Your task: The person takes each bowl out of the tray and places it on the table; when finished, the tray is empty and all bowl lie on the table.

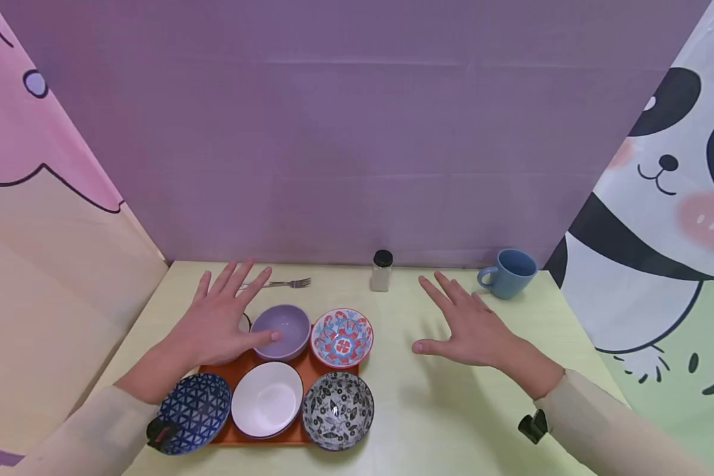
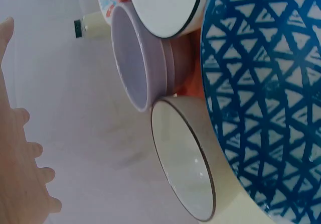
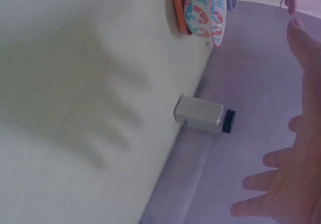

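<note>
Orange tray (image 1: 309, 363), six bowls (image 1: 268, 400) lie near two hands (image 1: 223, 324) (image 1: 476, 328).

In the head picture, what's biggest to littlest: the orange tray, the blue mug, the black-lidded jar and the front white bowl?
1. Orange tray, though partly covered
2. Front white bowl
3. Blue mug
4. Black-lidded jar
</note>
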Tool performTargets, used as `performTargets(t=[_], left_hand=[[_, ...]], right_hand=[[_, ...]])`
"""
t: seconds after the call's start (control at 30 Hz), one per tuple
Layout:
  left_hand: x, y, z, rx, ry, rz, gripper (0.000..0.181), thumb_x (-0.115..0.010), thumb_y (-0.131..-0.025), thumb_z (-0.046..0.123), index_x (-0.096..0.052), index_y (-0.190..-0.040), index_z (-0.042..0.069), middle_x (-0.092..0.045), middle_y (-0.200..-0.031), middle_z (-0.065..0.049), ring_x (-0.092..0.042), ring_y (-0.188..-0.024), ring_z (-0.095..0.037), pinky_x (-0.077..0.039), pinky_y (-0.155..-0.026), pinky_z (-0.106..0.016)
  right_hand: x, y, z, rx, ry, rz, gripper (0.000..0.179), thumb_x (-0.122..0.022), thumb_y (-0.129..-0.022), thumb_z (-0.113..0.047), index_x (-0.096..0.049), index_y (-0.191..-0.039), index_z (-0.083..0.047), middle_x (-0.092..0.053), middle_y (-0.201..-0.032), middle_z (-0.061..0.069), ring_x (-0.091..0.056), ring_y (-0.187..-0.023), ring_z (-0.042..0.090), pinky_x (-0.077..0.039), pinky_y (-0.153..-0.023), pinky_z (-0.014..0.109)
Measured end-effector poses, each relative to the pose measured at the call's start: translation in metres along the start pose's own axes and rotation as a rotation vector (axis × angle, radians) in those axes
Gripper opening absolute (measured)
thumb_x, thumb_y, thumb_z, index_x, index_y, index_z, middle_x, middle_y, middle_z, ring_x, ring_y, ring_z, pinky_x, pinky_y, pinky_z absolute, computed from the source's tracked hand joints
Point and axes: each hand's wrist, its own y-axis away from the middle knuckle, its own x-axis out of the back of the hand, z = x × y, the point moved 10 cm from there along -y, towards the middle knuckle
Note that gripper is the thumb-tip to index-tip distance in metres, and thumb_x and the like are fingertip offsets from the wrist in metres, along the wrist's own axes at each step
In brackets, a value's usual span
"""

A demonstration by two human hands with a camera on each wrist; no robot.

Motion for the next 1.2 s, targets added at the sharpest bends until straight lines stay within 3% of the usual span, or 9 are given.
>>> performTargets(t=[0.17, 0.4, 0.53, 0.6, 0.8, 1.0, 1.2], left_hand=[[0.006, 0.006, -0.014, 0.034, 0.007, 0.012, 0.110, -0.058, -0.083, 0.080, -0.015, -0.166, 0.023, -0.011, -0.172, -0.018, -0.015, -0.154, -0.050, -0.006, -0.117, -0.077], [0.002, 0.020, -0.038, 0.070, 0.056, 0.018, 0.107, -0.061, -0.085, 0.075, -0.018, -0.166, 0.019, -0.025, -0.166, -0.024, -0.032, -0.146, -0.053, -0.020, -0.114, -0.078], [-0.003, 0.032, -0.052, 0.088, 0.108, 0.013, 0.103, -0.062, -0.088, 0.069, -0.020, -0.165, 0.016, -0.029, -0.163, -0.027, -0.037, -0.141, -0.056, -0.031, -0.108, -0.078], [-0.005, 0.039, -0.061, 0.117, 0.151, 0.003, 0.102, -0.062, -0.090, 0.067, -0.017, -0.166, 0.017, -0.028, -0.164, -0.027, -0.038, -0.140, -0.057, -0.034, -0.104, -0.079], [-0.015, 0.060, -0.083, 0.200, 0.269, -0.050, 0.100, -0.062, -0.093, 0.064, -0.010, -0.167, 0.019, -0.025, -0.165, -0.028, -0.035, -0.141, -0.058, -0.033, -0.100, -0.083], [-0.028, 0.077, -0.095, 0.234, 0.425, -0.096, 0.096, -0.059, -0.099, 0.053, -0.004, -0.166, 0.011, -0.026, -0.162, -0.032, -0.047, -0.132, -0.056, -0.042, -0.093, -0.079], [-0.042, 0.086, -0.105, 0.256, 0.613, -0.161, 0.088, -0.051, -0.105, 0.041, 0.004, -0.164, 0.006, -0.022, -0.161, -0.036, -0.045, -0.133, -0.060, -0.045, -0.093, -0.078]], right_hand=[[-0.005, -0.007, -0.007, -0.006, -0.060, -0.022, 0.111, -0.053, -0.078, -0.090, -0.008, -0.165, -0.038, -0.017, -0.172, 0.007, -0.034, -0.152, 0.036, -0.029, -0.117, 0.068], [-0.020, -0.012, -0.014, -0.029, -0.203, -0.042, 0.110, -0.057, -0.078, -0.087, -0.012, -0.165, -0.038, -0.023, -0.171, 0.001, -0.040, -0.149, 0.030, -0.049, -0.103, 0.059], [-0.032, -0.013, -0.019, -0.032, -0.295, -0.036, 0.110, -0.061, -0.079, -0.084, -0.016, -0.165, -0.034, -0.026, -0.169, -0.005, -0.033, -0.153, 0.024, -0.042, -0.114, 0.056], [-0.037, -0.013, -0.020, -0.043, -0.332, -0.031, 0.109, -0.063, -0.079, -0.082, -0.017, -0.165, -0.034, -0.028, -0.168, -0.006, -0.034, -0.153, 0.023, -0.039, -0.117, 0.055], [-0.055, -0.017, -0.022, -0.074, -0.455, -0.009, 0.102, -0.070, -0.081, -0.073, -0.023, -0.163, -0.036, -0.036, -0.165, -0.007, -0.055, -0.138, 0.031, -0.045, -0.110, 0.058], [-0.074, -0.022, -0.024, -0.094, -0.573, -0.027, 0.094, -0.074, -0.086, -0.060, -0.026, -0.162, -0.036, -0.046, -0.159, 0.003, -0.060, -0.132, 0.034, -0.051, -0.103, 0.058], [-0.092, -0.027, -0.024, -0.103, -0.687, -0.043, 0.086, -0.075, -0.091, -0.047, -0.030, -0.162, -0.026, -0.050, -0.154, 0.016, -0.062, -0.127, 0.040, -0.055, -0.098, 0.057]])
